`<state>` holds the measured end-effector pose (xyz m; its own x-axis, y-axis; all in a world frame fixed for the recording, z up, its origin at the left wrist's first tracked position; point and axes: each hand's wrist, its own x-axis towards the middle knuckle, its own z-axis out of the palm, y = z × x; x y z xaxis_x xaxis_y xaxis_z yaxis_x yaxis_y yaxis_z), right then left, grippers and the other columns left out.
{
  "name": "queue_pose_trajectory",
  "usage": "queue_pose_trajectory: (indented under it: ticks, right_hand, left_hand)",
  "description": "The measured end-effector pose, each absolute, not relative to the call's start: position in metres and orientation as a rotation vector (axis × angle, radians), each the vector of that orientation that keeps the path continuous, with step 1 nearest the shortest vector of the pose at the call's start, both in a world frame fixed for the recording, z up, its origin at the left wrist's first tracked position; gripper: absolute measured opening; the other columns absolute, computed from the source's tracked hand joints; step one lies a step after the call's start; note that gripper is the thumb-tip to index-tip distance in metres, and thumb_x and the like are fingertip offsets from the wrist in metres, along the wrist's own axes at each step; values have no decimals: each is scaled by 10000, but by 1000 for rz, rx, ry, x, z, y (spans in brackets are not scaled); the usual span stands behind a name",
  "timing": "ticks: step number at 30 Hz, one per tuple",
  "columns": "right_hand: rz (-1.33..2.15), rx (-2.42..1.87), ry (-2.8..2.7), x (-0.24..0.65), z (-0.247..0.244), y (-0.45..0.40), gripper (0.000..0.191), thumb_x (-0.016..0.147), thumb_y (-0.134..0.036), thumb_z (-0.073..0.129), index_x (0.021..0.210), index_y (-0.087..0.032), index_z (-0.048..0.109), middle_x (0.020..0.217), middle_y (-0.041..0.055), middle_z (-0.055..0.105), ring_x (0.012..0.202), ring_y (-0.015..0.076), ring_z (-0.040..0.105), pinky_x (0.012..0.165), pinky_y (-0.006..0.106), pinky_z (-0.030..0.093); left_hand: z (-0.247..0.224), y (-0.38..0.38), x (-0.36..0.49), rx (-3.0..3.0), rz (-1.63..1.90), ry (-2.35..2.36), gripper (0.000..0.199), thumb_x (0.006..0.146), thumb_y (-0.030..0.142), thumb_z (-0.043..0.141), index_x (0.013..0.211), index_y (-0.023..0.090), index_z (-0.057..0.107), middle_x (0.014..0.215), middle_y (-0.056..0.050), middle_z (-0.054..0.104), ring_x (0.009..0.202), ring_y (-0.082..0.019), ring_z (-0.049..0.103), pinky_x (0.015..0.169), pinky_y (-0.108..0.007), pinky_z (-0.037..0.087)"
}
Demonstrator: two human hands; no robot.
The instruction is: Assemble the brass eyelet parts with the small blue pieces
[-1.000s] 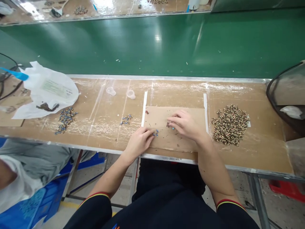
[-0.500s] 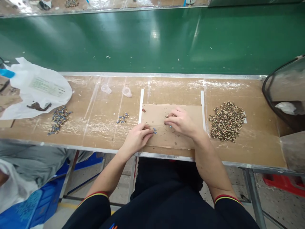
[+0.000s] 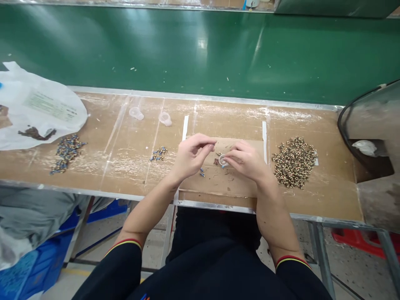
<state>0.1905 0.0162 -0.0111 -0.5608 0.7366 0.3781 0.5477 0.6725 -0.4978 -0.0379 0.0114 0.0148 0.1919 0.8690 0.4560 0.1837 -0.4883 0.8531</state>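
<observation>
Clock read from the middle of the cardboard sheet (image 3: 240, 183), twelve being the far side. Left hand (image 3: 192, 156) is raised over the sheet between nine and ten, thumb and fingertips drawn nearly together; whether anything is pinched cannot be told. Right hand (image 3: 248, 161) is lowered at three, fingers curled in at the rim of a small clear ring (image 3: 221, 156); gripped or only touched, cannot be told.

Ring is placed near the sheet's middle, with a teal bit (image 3: 222, 166) at its six and a reddish-brown piece (image 3: 216, 161) just beside it at nine. A few blue pieces (image 3: 202, 172) are left loose on the sheet at nine, below the left hand.

Off the sheet: brass pile (image 3: 295, 162) at three; small blue-and-brass cluster (image 3: 159, 153) at nine, bigger blue-and-brass heap (image 3: 66, 154) farther out. Two clear cups (image 3: 165, 119) are set at ten, white bag (image 3: 53, 104) well beyond.

Step in hand, as judged: small parts being handled at the ring, right hand low, left hand lifted clear. Fine fingertip control and a steady ring would be called for by the next move.
</observation>
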Motion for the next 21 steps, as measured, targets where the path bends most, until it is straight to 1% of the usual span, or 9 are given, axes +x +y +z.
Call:
queue_pose_trajectory:
  ticks: [3, 5, 7, 9, 12, 15, 18, 21]
  right_hand:
    - [431, -964, -2309, 187, -13, 15, 173, 968, -289, 660, 833, -233, 752, 783, 40, 664, 751, 187, 582, 682, 327, 463]
    - [442, -969, -2312, 186, -12, 14, 182, 963, -298, 665, 811, -235, 743, 763, 30, 650, 724, 176, 571, 658, 322, 454]
    - [454, -977, -2290, 187, -8, 13, 209, 966, -311, 654, 787, -232, 729, 756, 30, 650, 722, 174, 584, 651, 324, 467]
    - [440, -996, -2215, 190, -2, 11, 225, 962, -319, 653, 760, -236, 705, 763, 30, 666, 730, 176, 613, 654, 333, 493]
    - [293, -1073, -1945, 196, 9, 7, 245, 945, -355, 665, 722, -254, 653, 722, 12, 645, 665, 169, 594, 592, 339, 476]
    - [149, -1130, -1541, 196, 16, 3, 334, 942, -466, 649, 691, -260, 572, 640, -4, 530, 596, 168, 521, 540, 350, 424]
    - [182, -1094, -1354, 189, 17, -1, 380, 930, -517, 654, 683, -263, 519, 616, -12, 460, 568, 170, 491, 520, 359, 397]
    - [256, -1050, -1417, 182, 15, -5, 339, 931, -471, 666, 696, -263, 537, 620, -17, 474, 543, 153, 482, 501, 349, 381]
  left_hand:
    - [6, 25, -24, 1635, 1335, 920, 175, 973, 333, 667, 997, 172, 732, 846, -40, 740, 728, -118, 722, 675, -246, 603]
    - [-4, 27, -23, 1513, 1331, 910, 253, 937, 414, 721, 984, 166, 710, 808, -26, 722, 667, -104, 707, 632, -231, 596]
    - [-13, 27, -27, 1403, 1307, 903, 330, 897, 479, 761, 950, 163, 686, 760, -11, 700, 628, -96, 693, 609, -221, 592]
    - [-19, 25, -31, 1324, 1270, 884, 373, 862, 515, 787, 913, 164, 672, 741, -7, 695, 628, -102, 700, 616, -229, 602]
    - [-21, 22, -32, 1242, 1226, 830, 366, 832, 500, 823, 891, 165, 686, 772, -19, 721, 662, -123, 727, 644, -251, 626]
    - [-19, 17, -26, 1191, 1168, 759, 317, 842, 454, 827, 904, 162, 722, 769, -26, 740, 674, -136, 740, 640, -258, 637]
    - [-17, 10, -20, 1165, 1107, 720, 293, 861, 439, 813, 926, 158, 756, 769, -40, 764, 683, -143, 749, 655, -265, 652]
    - [-16, 6, -17, 1157, 1064, 736, 302, 864, 449, 807, 948, 161, 775, 807, -59, 788, 718, -157, 763, 697, -288, 668]
